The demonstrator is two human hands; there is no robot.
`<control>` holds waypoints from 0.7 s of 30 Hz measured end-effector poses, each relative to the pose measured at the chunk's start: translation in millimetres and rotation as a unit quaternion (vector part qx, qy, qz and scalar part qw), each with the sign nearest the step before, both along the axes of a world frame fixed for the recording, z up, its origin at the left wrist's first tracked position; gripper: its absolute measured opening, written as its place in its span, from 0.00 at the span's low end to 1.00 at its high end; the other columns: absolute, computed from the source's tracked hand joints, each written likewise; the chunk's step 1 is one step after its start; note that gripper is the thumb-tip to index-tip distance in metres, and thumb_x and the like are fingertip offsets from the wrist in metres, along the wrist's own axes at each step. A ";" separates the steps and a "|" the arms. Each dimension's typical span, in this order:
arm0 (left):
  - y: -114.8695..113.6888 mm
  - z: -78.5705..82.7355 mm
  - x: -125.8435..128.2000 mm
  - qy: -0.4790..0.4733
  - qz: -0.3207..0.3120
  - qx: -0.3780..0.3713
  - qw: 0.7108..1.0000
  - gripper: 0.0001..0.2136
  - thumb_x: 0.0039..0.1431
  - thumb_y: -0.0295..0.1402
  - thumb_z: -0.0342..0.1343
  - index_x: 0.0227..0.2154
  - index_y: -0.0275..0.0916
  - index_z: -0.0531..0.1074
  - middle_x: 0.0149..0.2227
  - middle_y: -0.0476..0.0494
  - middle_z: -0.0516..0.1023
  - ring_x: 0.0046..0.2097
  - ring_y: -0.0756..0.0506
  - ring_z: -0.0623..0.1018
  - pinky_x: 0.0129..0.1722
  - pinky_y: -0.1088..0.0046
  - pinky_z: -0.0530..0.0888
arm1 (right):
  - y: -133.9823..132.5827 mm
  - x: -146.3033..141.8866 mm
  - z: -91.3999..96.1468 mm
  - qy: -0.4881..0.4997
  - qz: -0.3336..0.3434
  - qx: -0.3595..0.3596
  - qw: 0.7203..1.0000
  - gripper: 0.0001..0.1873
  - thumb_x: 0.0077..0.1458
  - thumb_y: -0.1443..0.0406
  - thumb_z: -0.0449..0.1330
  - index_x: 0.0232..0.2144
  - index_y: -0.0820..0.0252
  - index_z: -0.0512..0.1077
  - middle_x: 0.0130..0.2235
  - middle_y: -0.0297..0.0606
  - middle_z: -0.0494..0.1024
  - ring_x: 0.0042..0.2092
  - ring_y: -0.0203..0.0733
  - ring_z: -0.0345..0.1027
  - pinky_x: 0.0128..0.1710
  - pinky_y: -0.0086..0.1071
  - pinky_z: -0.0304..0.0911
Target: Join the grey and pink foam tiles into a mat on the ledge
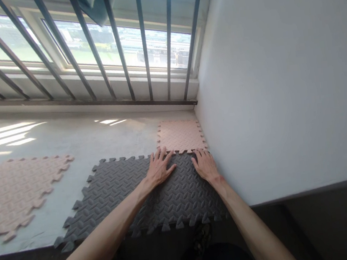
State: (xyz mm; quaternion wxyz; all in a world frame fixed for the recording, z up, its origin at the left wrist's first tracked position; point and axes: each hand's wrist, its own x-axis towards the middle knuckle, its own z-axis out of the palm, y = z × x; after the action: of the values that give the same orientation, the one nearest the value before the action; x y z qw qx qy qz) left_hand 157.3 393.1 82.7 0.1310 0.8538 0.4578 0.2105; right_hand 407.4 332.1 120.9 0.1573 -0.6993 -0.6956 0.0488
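Dark grey interlocking foam mats (pixel 114 192) lie on the pale floor, with a pink foam tile (pixel 180 135) joined at their far edge in the corner by the wall. My left hand (pixel 159 167) lies flat, fingers spread, on the grey mat, its fingertips at the seam with the pink tile. Just to the right, my right hand (pixel 204 164) presses palm-down on the same grey mat, fingertips also at the seam. Neither hand holds anything.
A second pink foam mat (pixel 17 193) lies loose on the floor at the left. Slanted dark metal bars (pixel 144 45) stand before the window. A white wall (pixel 281 83) closes the right side. A dark step edge runs below, with my sandalled feet (pixel 202 238).
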 end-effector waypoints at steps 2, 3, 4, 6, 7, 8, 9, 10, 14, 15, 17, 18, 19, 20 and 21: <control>4.0 2.9 6.5 -0.009 -0.005 0.001 1.000 0.34 0.69 0.53 0.53 0.76 0.55 0.58 0.80 0.37 0.53 0.80 0.26 0.49 0.76 0.31 0.46 | 6.2 -3.0 -0.1 0.004 0.011 0.002 1.000 0.29 0.72 0.56 0.49 0.69 0.60 0.66 0.73 0.51 0.69 0.72 0.56 0.58 0.74 0.54 0.54; 6.2 4.6 10.4 -0.010 -0.004 -0.004 1.000 0.35 0.69 0.53 0.54 0.76 0.55 0.57 0.80 0.38 0.52 0.81 0.26 0.48 0.76 0.31 0.45 | 9.8 -4.6 -0.5 0.006 0.016 0.002 1.000 0.29 0.72 0.56 0.49 0.69 0.61 0.66 0.73 0.51 0.68 0.73 0.56 0.56 0.75 0.53 0.53; 8.3 6.2 14.2 -0.009 0.001 -0.013 1.000 0.35 0.69 0.53 0.54 0.76 0.54 0.57 0.81 0.37 0.52 0.81 0.26 0.47 0.76 0.30 0.45 | 13.4 -6.1 -0.9 0.007 0.020 0.002 1.000 0.29 0.72 0.57 0.49 0.69 0.61 0.67 0.72 0.51 0.69 0.73 0.55 0.56 0.75 0.52 0.53; 11.1 8.3 19.5 0.001 0.015 -0.032 0.999 0.33 0.70 0.52 0.53 0.75 0.52 0.60 0.80 0.34 0.53 0.80 0.25 0.49 0.74 0.28 0.48 | 19.2 -8.4 -0.6 0.012 0.022 0.005 1.000 0.26 0.72 0.58 0.48 0.65 0.61 0.71 0.68 0.50 0.73 0.70 0.53 0.60 0.73 0.48 0.56; 11.7 8.7 20.3 0.008 0.018 -0.033 0.999 0.32 0.70 0.51 0.52 0.74 0.51 0.62 0.79 0.33 0.55 0.79 0.24 0.51 0.74 0.28 0.50 | 21.1 -9.1 0.1 0.016 0.022 0.009 1.000 0.25 0.72 0.59 0.47 0.63 0.60 0.73 0.66 0.50 0.75 0.68 0.52 0.63 0.72 0.46 0.57; 11.7 8.5 19.8 0.014 0.016 -0.026 0.999 0.30 0.71 0.50 0.52 0.73 0.51 0.64 0.78 0.32 0.58 0.78 0.25 0.54 0.74 0.30 0.52 | 22.4 -9.4 1.1 0.022 0.025 0.011 0.999 0.24 0.72 0.60 0.47 0.61 0.60 0.74 0.63 0.49 0.77 0.66 0.50 0.64 0.71 0.44 0.59; 11.3 8.0 18.1 0.018 0.012 -0.014 1.000 0.29 0.71 0.49 0.52 0.72 0.51 0.66 0.76 0.31 0.61 0.77 0.26 0.57 0.73 0.32 0.54 | 23.3 -9.5 2.4 0.027 0.030 0.011 0.999 0.23 0.72 0.61 0.48 0.60 0.60 0.75 0.61 0.49 0.78 0.65 0.49 0.66 0.70 0.43 0.60; 10.7 7.2 15.6 0.020 0.006 0.001 1.000 0.28 0.71 0.48 0.52 0.71 0.51 0.67 0.74 0.32 0.63 0.75 0.27 0.59 0.73 0.34 0.56 | 23.9 -9.5 3.6 0.031 0.035 0.008 0.999 0.22 0.71 0.61 0.48 0.59 0.60 0.75 0.60 0.48 0.78 0.63 0.48 0.67 0.69 0.41 0.61; 11.2 3.3 6.1 0.004 0.014 0.035 0.999 0.24 0.71 0.45 0.53 0.67 0.49 0.69 0.69 0.32 0.67 0.71 0.29 0.62 0.70 0.42 0.64 | 30.1 -10.0 7.2 0.016 -0.006 -0.006 1.000 0.20 0.71 0.61 0.50 0.55 0.59 0.76 0.56 0.49 0.79 0.59 0.49 0.71 0.62 0.40 0.65; 12.7 2.6 5.2 -0.004 0.022 0.036 0.999 0.23 0.71 0.43 0.52 0.66 0.47 0.71 0.67 0.32 0.68 0.70 0.30 0.63 0.68 0.44 0.66 | 33.6 -11.0 7.4 0.005 -0.029 -0.007 1.000 0.19 0.71 0.60 0.51 0.53 0.59 0.77 0.55 0.50 0.80 0.58 0.50 0.72 0.60 0.40 0.66; 17.0 1.4 5.4 -0.022 0.040 0.036 0.998 0.20 0.72 0.41 0.52 0.61 0.43 0.73 0.63 0.31 0.70 0.66 0.31 0.66 0.66 0.48 0.70 | 42.4 -14.4 6.8 -0.017 -0.073 -0.009 0.997 0.18 0.70 0.57 0.54 0.50 0.60 0.77 0.52 0.51 0.82 0.55 0.52 0.74 0.56 0.42 0.67; 19.4 1.0 6.1 -0.029 0.046 0.035 0.998 0.18 0.71 0.39 0.53 0.59 0.42 0.74 0.61 0.32 0.71 0.64 0.32 0.67 0.64 0.49 0.71 | 47.1 -16.7 6.1 -0.026 -0.088 -0.010 0.996 0.16 0.68 0.56 0.57 0.49 0.59 0.77 0.50 0.51 0.82 0.54 0.53 0.74 0.54 0.42 0.67; 21.5 0.8 6.7 -0.034 0.051 0.036 0.997 0.17 0.71 0.38 0.53 0.58 0.42 0.75 0.60 0.32 0.72 0.62 0.33 0.68 0.63 0.50 0.72 | 51.6 -19.3 5.1 -0.031 -0.099 -0.009 0.995 0.15 0.67 0.56 0.59 0.48 0.59 0.76 0.49 0.51 0.83 0.53 0.53 0.75 0.53 0.41 0.67; 23.2 0.9 7.2 -0.036 0.054 0.038 0.997 0.16 0.71 0.38 0.54 0.57 0.42 0.75 0.60 0.33 0.72 0.62 0.33 0.69 0.63 0.51 0.72 | 55.3 -22.0 3.9 -0.034 -0.108 -0.007 0.993 0.14 0.65 0.57 0.61 0.47 0.59 0.76 0.49 0.50 0.83 0.53 0.52 0.75 0.52 0.41 0.67; 24.3 1.1 7.3 -0.035 0.056 0.042 0.997 0.15 0.71 0.37 0.54 0.56 0.43 0.76 0.59 0.33 0.73 0.61 0.33 0.69 0.62 0.51 0.73 | 58.1 -24.7 2.6 -0.035 -0.117 -0.005 0.993 0.13 0.64 0.58 0.62 0.46 0.59 0.76 0.48 0.50 0.83 0.52 0.52 0.75 0.51 0.40 0.66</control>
State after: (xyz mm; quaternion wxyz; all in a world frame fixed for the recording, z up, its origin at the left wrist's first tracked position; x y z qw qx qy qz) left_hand 164.5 417.4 83.8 0.0995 0.8235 0.4908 0.2666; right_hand 382.8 390.2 123.5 0.1340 -0.7776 -0.6142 0.0091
